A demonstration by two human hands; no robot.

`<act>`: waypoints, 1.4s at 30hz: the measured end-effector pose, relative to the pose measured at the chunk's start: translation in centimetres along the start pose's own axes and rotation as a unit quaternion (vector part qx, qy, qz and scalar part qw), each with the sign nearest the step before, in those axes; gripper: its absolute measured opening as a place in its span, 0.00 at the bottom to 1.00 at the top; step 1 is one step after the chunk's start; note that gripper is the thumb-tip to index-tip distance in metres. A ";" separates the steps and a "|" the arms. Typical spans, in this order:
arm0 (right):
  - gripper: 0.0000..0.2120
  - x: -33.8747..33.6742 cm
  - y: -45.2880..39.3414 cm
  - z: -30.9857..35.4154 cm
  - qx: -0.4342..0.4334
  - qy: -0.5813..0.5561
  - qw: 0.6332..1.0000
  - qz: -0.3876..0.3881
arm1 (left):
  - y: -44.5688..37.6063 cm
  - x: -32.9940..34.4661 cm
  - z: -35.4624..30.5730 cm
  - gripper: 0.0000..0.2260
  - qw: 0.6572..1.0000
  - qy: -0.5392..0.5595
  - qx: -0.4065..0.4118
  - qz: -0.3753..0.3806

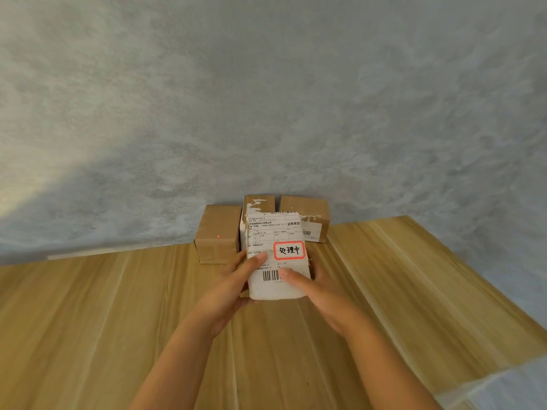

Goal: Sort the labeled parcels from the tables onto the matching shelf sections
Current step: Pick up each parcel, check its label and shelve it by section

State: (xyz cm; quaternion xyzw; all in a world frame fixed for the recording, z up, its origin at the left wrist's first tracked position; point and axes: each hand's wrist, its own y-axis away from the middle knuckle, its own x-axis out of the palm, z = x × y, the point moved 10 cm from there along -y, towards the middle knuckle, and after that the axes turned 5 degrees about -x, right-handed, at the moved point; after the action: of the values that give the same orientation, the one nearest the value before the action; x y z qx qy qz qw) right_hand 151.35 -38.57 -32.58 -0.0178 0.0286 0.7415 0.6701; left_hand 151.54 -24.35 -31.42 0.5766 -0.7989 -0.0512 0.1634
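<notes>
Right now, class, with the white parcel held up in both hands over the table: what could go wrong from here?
1. Both thumbs lie on the white parcel's shipping label; the right hand partly covers the barcode, so it may be misread.
2. The left hand and parcel hover just before three cardboard boxes by the wall; moving forward could knock them.

Single view, head-worn, wide-angle. Looks forward and down from above the person's forearms, which enter from the bottom edge and converge at lower centre of the frame. Faces a grey wall (266, 99) that fills the whole upper half; the wooden table top (88, 321) fills the lower half, its far edge meeting the wall just below mid-height. Strong lens curvature: the table's edge bends, dropping away at right. Nearest things sit close to the lens at centre: both hands and the white parcel (276, 258). Brown boxes (219, 232) behind it stand against the wall. No second view, so no shared part.
</notes>
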 end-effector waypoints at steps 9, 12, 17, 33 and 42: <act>0.30 -5.2 -0.7 3.0 -0.031 0.003 0.998 -0.061 | -2.3 -0.4 -5.5 0.19 0.943 -0.301 0.073 -0.120; 0.32 -7.4 -0.9 3.7 -0.030 0.005 0.996 -0.082 | -3.0 0.2 -7.6 0.15 0.879 -0.444 0.112 -0.133; 0.37 -9.8 1.2 5.2 -0.037 0.028 0.993 -0.107 | -2.5 4.2 -10.1 0.17 0.658 -0.718 0.190 -0.122; 0.36 -14.7 27.3 7.4 0.009 0.067 0.937 -0.344 | 8.6 22.7 -8.2 0.19 0.499 -0.745 0.442 0.011; 0.33 -17.7 48.3 10.4 -0.001 0.076 0.879 -0.470 | 22.3 37.1 -4.8 0.19 0.476 -0.668 0.563 0.104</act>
State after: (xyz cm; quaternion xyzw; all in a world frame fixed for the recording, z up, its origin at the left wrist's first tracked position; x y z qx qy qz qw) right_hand 105.25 -60.26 -20.16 -0.0862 0.0669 0.3357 0.9356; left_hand 122.42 -51.31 -13.36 0.2494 -0.5777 0.0572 -0.7751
